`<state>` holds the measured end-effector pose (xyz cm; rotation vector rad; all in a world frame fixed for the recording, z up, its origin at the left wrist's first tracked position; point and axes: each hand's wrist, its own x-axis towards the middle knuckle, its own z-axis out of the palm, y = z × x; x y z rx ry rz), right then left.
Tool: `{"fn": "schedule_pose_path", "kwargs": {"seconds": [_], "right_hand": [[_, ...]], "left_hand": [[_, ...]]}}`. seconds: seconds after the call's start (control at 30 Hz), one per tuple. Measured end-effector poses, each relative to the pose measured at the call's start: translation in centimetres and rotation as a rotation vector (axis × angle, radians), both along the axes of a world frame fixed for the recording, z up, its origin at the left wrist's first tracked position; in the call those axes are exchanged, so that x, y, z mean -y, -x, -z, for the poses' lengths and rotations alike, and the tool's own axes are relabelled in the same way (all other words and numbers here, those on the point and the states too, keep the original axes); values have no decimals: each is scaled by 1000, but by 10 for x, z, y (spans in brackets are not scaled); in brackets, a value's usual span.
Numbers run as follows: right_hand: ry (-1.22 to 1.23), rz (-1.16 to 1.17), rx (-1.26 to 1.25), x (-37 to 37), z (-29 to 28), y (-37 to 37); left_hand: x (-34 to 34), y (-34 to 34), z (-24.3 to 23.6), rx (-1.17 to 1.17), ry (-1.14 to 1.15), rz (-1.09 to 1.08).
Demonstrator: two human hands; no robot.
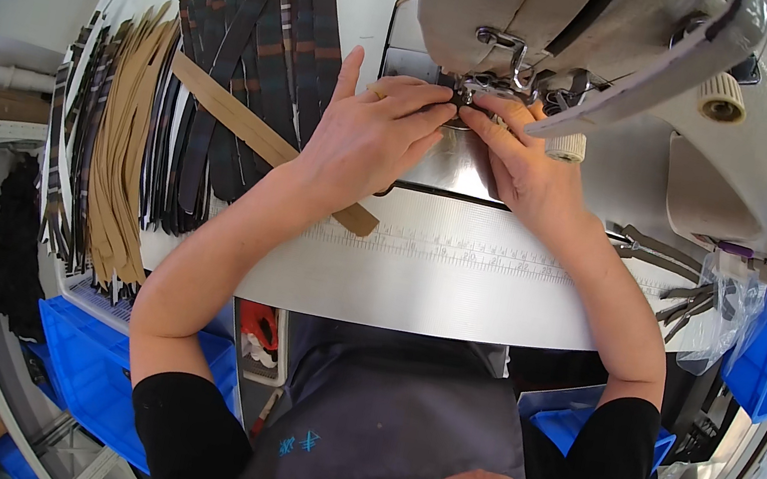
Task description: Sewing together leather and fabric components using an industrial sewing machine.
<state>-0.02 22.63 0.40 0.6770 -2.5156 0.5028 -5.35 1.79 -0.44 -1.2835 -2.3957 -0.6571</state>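
Note:
Beneath the needle area of a sewing machine, my two hands meet fingertip to fingertip. My left hand comes in from the left, its thumb and forefinger closed at the edge of a small dark piece, its little finger raised away. On the other side, my right hand pinches the same spot with thumb and forefinger. Most of the piece is hidden by fingers and the presser foot, so its kind does not show. A tan strip lies slantwise under my left wrist, its end showing beyond my forearm.
Dark plaid strips and tan strips lie bundled at the left of the table. A printed ruler scale runs along the front. Dark straps and a clear plastic bag are at right. Blue bins stand below.

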Motion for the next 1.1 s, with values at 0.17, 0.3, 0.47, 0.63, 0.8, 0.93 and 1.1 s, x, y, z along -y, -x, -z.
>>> {"fn": "schedule_pose_path", "kwargs": {"seconds": [0.17,0.3,0.47,0.63,0.8,0.93,1.1], "right_hand": [[-26,23,-16,-2,-1,-1],[-21,56,3,-2,-1,3],[10,60,53,-3,-2,3],[-65,122,270,-25,-11,-33],[67,55,174,-16,-16,-30],[66,24,154,-7,-16,-28],[53,69,157,-15,-18,-28]], "left_hand": [[-2,3,-2,35,20,7],[-6,8,0,30,-1,14],[0,15,-6,61,-3,11],[14,30,-33,345,-58,-143],[-75,132,5,136,-112,-521],[-120,156,60,-365,-433,-625],[-73,148,-14,964,-1470,-321]]}}
